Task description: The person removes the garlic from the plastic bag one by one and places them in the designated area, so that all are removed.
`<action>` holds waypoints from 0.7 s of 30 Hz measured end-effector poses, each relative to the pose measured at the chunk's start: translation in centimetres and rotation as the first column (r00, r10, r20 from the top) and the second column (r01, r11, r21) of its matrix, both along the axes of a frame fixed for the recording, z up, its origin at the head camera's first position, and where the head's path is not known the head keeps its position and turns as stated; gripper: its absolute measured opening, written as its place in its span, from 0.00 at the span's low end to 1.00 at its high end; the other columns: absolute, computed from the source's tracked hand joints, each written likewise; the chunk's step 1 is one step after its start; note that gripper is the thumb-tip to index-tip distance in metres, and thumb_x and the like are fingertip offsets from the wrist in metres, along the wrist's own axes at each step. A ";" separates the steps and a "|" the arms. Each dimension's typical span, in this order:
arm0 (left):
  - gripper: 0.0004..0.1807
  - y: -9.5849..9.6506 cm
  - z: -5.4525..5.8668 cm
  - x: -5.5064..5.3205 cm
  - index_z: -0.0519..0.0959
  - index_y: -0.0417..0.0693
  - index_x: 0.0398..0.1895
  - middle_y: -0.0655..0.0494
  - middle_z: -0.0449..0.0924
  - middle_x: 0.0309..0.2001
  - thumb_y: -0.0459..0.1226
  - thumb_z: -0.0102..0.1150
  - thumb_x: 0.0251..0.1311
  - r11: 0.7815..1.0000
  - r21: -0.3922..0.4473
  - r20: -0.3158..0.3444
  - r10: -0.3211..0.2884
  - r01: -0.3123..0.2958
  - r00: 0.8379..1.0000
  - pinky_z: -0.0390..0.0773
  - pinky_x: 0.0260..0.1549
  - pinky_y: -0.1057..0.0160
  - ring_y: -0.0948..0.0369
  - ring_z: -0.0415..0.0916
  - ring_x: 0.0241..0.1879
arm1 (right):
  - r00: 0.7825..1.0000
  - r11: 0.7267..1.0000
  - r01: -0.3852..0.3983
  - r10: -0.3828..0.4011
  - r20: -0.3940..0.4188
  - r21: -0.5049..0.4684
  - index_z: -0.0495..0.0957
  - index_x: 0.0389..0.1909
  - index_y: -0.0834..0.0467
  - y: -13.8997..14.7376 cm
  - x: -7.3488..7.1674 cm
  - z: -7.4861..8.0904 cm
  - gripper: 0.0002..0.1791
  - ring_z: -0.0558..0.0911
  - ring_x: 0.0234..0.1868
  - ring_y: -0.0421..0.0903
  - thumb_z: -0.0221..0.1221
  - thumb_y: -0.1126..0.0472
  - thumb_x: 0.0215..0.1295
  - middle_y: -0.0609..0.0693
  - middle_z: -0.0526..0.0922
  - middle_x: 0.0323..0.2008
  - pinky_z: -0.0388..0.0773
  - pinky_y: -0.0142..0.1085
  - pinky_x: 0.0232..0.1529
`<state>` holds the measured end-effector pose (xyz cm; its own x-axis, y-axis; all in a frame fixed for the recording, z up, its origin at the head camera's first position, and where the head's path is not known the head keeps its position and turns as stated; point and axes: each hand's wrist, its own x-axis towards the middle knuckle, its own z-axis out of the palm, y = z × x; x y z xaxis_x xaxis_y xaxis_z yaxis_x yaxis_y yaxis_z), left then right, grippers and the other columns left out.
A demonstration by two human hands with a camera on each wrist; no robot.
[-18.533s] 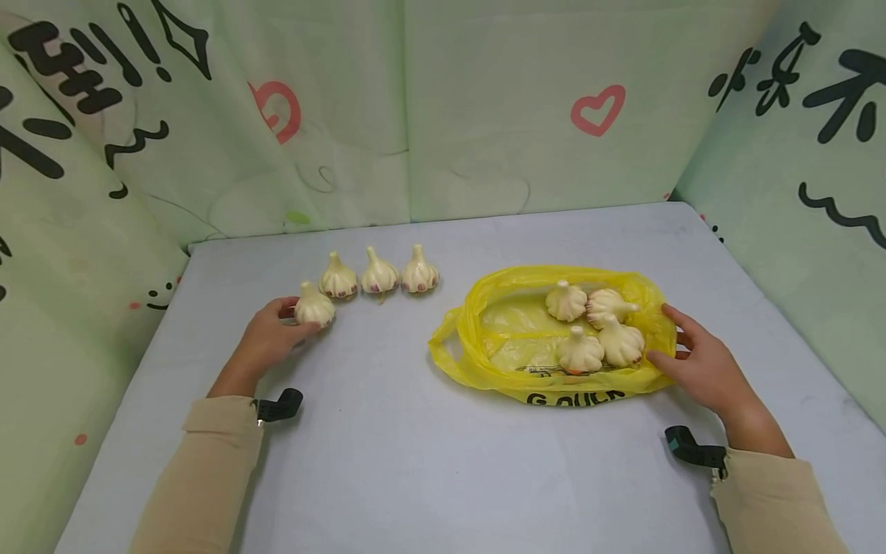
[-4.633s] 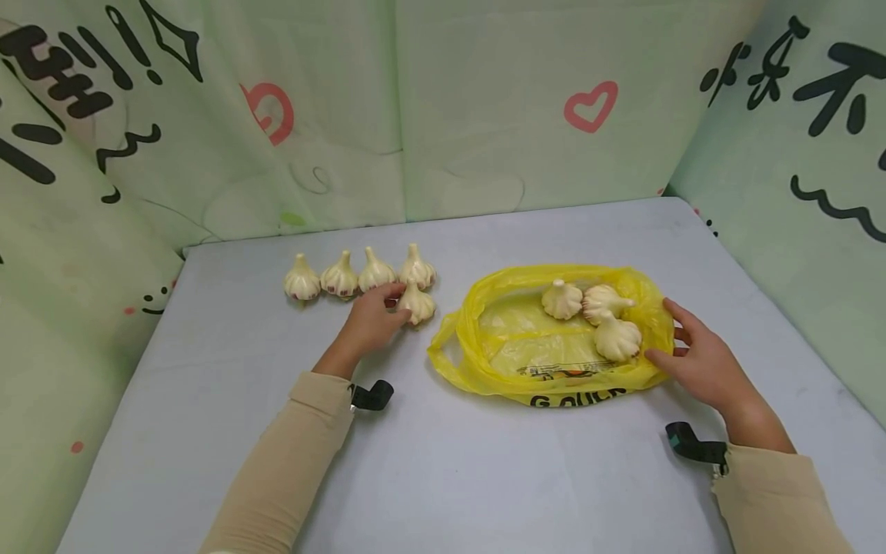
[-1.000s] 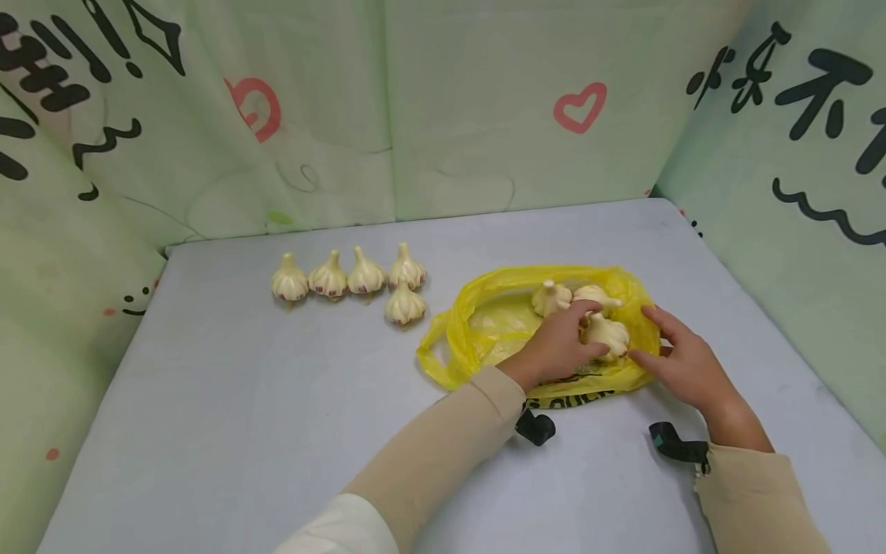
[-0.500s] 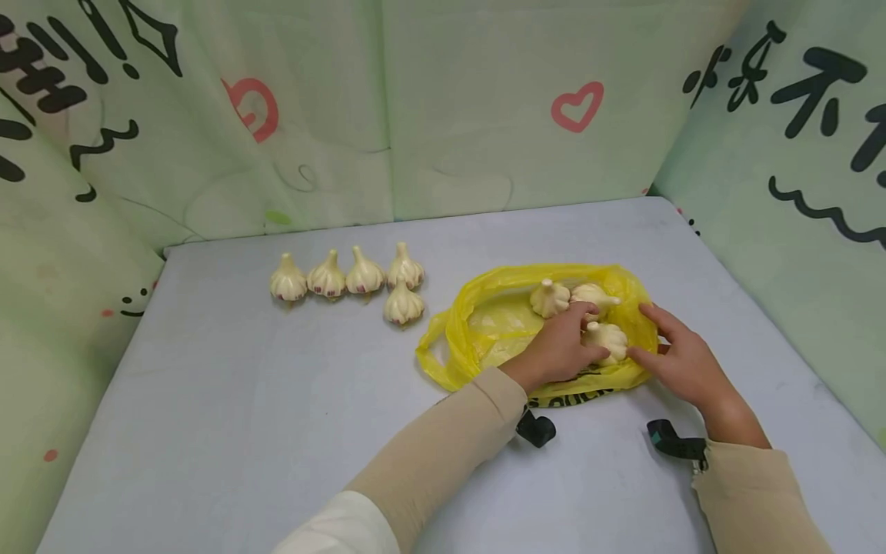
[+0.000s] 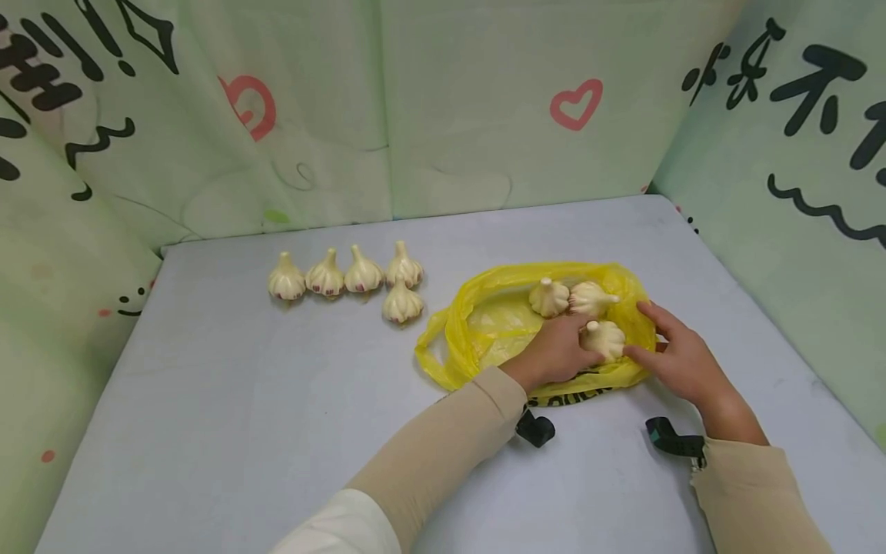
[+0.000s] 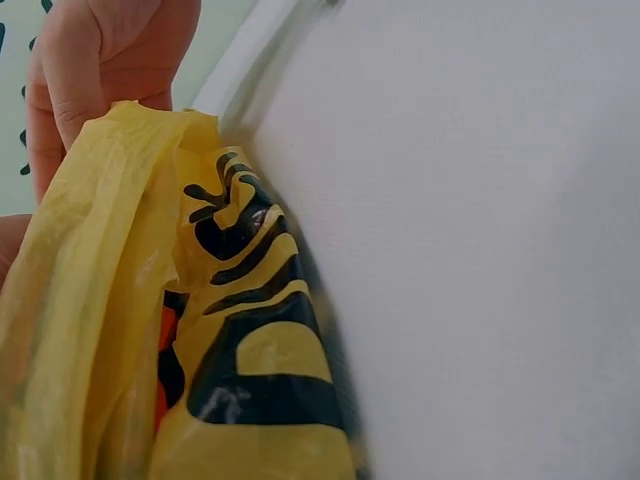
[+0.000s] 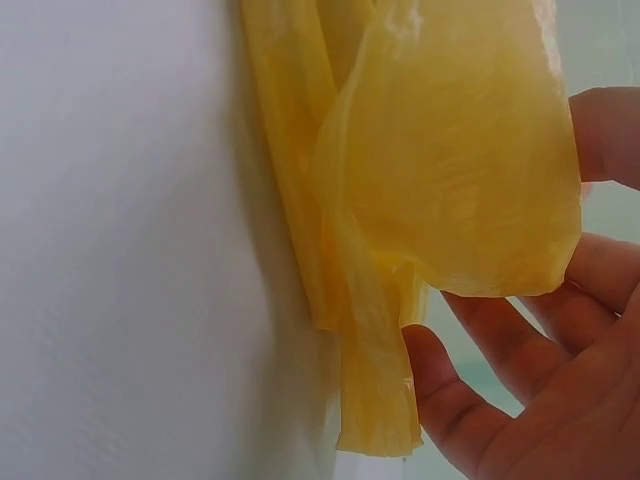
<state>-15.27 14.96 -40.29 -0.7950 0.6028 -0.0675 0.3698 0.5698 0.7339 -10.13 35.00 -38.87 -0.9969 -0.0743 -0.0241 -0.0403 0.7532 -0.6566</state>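
Observation:
In the head view, my left hand (image 5: 557, 350) reaches into a yellow plastic bag (image 5: 464, 338), thumb and fingers round the near side of a garlic bulb (image 5: 605, 341). Two more bulbs lie behind it in the bag, a left garlic bulb (image 5: 549, 298) and a right garlic bulb (image 5: 588, 298). My right hand (image 5: 681, 358) holds the bag's right edge, thumb at the rim and fingers outside. The right wrist view shows those fingers (image 7: 500, 340) against the yellow plastic. The left wrist view shows the bag's printed side (image 6: 260, 340); the gripped bulb is hidden there.
A row of garlic bulbs (image 5: 325, 275) stands upright on the white table (image 5: 242, 385), left of the bag. One bulb (image 5: 403, 302) sits in front of the row's right end. A green printed curtain (image 5: 471, 115) hangs behind the table and along its sides.
Earlier, my left hand put a bulb at the row's left end, later another before its right end. One bulb has left the bag. The left hand has since moved right, into the bag.

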 end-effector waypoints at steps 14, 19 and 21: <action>0.29 0.0 -0.2 0.3 0.73 0.53 0.66 0.55 0.72 0.59 0.44 0.69 0.62 0.998 0.049 0.021 0.037 -0.038 0.999 0.69 0.52 0.73 0.66 0.69 0.54 | 0.999 1.000 0.017 -0.018 0.031 0.015 0.50 0.75 0.72 -0.2 0.0 -0.1 0.47 0.59 0.68 0.74 0.63 0.52 0.69 0.74 0.51 0.73 0.64 0.68 0.58; 0.27 0.0 -0.2 0.5 0.74 0.56 0.65 0.54 0.68 0.58 0.42 0.69 0.62 0.996 0.059 0.068 0.062 -0.066 0.996 0.70 0.51 0.72 0.65 0.68 0.52 | 0.998 1.000 0.024 -0.025 0.053 0.017 0.49 0.76 0.71 -0.3 -0.1 -0.1 0.48 0.58 0.69 0.74 0.63 0.50 0.69 0.73 0.50 0.74 0.63 0.68 0.59; 0.27 0.0 -0.1 0.5 0.74 0.56 0.64 0.54 0.66 0.59 0.41 0.68 0.62 0.994 0.078 0.096 0.071 -0.079 0.993 0.70 0.51 0.72 0.65 0.68 0.53 | 0.999 1.000 0.023 -0.023 0.049 0.014 0.49 0.76 0.71 -0.3 -0.1 -0.1 0.48 0.58 0.69 0.74 0.63 0.50 0.69 0.73 0.51 0.74 0.63 0.68 0.59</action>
<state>-14.78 14.95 -40.38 -0.8308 0.5482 -0.0963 0.2562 0.5303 0.8082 -10.22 34.67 -38.96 -0.9959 -0.0509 -0.0742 0.0093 0.7620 -0.6475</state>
